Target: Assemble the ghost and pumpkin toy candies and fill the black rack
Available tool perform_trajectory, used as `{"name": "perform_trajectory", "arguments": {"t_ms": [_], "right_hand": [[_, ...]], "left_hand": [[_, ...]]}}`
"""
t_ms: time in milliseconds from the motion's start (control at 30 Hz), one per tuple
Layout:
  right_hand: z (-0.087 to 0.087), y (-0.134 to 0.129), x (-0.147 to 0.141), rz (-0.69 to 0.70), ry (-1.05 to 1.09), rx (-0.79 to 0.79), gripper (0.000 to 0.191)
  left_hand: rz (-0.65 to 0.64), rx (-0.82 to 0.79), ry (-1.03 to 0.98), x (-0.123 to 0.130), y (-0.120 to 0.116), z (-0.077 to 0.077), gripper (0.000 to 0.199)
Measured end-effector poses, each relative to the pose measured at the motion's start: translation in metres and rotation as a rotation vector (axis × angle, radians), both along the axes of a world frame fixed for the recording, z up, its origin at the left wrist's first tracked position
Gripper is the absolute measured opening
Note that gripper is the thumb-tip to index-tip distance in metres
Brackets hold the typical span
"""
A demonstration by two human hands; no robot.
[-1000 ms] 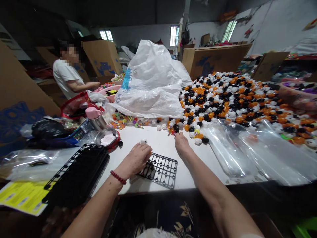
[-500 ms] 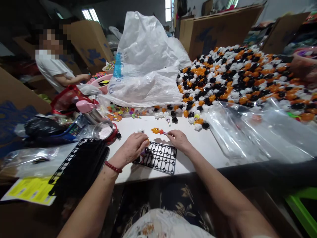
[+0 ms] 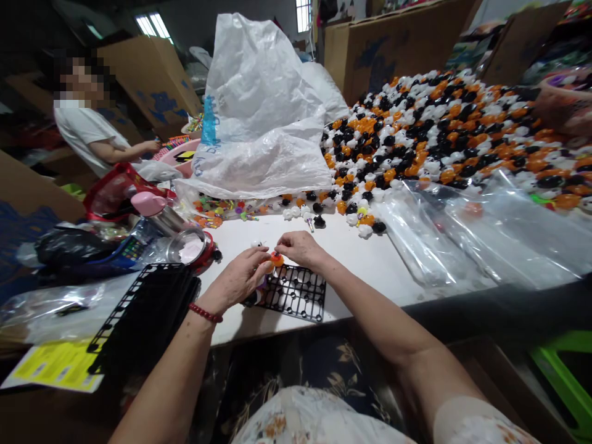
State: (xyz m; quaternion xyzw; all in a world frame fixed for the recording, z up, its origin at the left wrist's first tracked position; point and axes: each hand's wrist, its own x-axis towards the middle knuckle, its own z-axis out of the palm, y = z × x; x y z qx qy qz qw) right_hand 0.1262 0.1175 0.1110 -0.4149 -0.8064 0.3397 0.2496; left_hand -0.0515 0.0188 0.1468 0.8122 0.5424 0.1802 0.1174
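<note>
My right hand (image 3: 300,250) is closed in a pinch on a small orange figure-topped stick (image 3: 276,259), at the back left corner of a black plastic grid tray (image 3: 309,297). Its shaft is mostly hidden by the fingers and the tray. My left hand (image 3: 243,274), with a red bead bracelet (image 3: 206,312) on the wrist, curls over the tray's left side. The left fingertips nearly meet the right ones at the orange piece; what lies under them is hidden. White and purple bits show below the left palm. A small white figure (image 3: 257,244) stands behind the left fingers.
A large heap of orange, black and white plastic figures (image 3: 416,135) covers the back right. Clear plastic bags (image 3: 481,228) lie at right. Stacked black grid trays (image 3: 152,320), a metal bowl (image 3: 187,245) and a pink-lidded flask (image 3: 155,206) stand left. Another person (image 3: 92,132) works behind.
My right hand has moved left, bringing the orange figure-topped stick over to the tray's back left corner beside my left hand. The left hand has stayed at the tray.
</note>
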Motion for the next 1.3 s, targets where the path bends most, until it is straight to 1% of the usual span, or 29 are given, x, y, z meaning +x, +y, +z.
{"name": "perform_trajectory", "arguments": {"t_ms": [133, 267, 333, 433, 500, 600, 733, 800, 867, 933, 967, 1033, 1067, 1167, 1233, 1300], "right_hand": [[0.004, -0.002, -0.007, 0.031, 0.047, -0.035, 0.016], [0.008, -0.004, -0.010, 0.057, 0.048, 0.004, 0.016], [0.010, -0.005, -0.013, 0.096, 0.008, 0.038, 0.021], [0.013, -0.007, -0.019, 0.140, -0.099, 0.076, 0.035], [0.013, -0.008, -0.024, 0.143, -0.131, 0.086, 0.036], [0.009, -0.013, -0.031, 0.116, -0.030, 0.033, 0.032], [0.000, -0.014, -0.036, 0.037, 0.141, -0.101, 0.037], [-0.007, -0.007, -0.034, 0.015, 0.135, -0.098, 0.039], [-0.014, 0.009, -0.028, -0.050, 0.056, -0.020, 0.038], [-0.022, 0.031, -0.018, -0.176, -0.104, 0.068, 0.036], [-0.026, 0.042, -0.012, -0.249, -0.204, 0.086, 0.035], [-0.033, 0.063, -0.001, -0.372, -0.377, 0.060, 0.035], [-0.036, 0.072, 0.004, -0.410, -0.432, 0.038, 0.036], [-0.041, 0.086, 0.016, -0.439, -0.472, 0.003, 0.029], [-0.043, 0.087, 0.022, -0.431, -0.456, -0.005, 0.023], [-0.044, 0.082, 0.025, -0.422, -0.431, -0.018, 0.022]], "left_hand": [[-0.009, 0.001, -0.017, 0.002, 0.000, 0.001, 0.037], [-0.012, -0.003, -0.028, 0.002, 0.000, 0.000, 0.036], [-0.017, -0.001, -0.031, 0.002, 0.000, -0.001, 0.035], [-0.025, 0.019, -0.022, 0.001, 0.001, -0.003, 0.034], [-0.024, 0.035, -0.017, 0.000, 0.002, -0.003, 0.034], [-0.028, 0.061, -0.008, -0.001, 0.003, -0.004, 0.034], [-0.012, 0.093, 0.014, 0.000, 0.004, -0.003, 0.034], [0.002, 0.109, 0.025, 0.000, 0.003, -0.002, 0.033], [0.010, 0.128, 0.039, 0.000, 0.002, -0.002, 0.034], [0.008, 0.143, 0.044, -0.001, 0.001, -0.003, 0.034], [0.006, 0.146, 0.046, -0.002, 0.001, -0.004, 0.034], [0.006, 0.145, 0.051, -0.003, 0.001, -0.004, 0.032], [0.006, 0.143, 0.056, -0.003, 0.001, -0.005, 0.031], [0.001, 0.127, 0.068, -0.003, 0.001, -0.005, 0.025], [-0.004, 0.111, 0.073, -0.002, 0.001, -0.004, 0.022], [-0.001, 0.093, 0.084, -0.001, 0.002, -0.003, 0.018]]}}
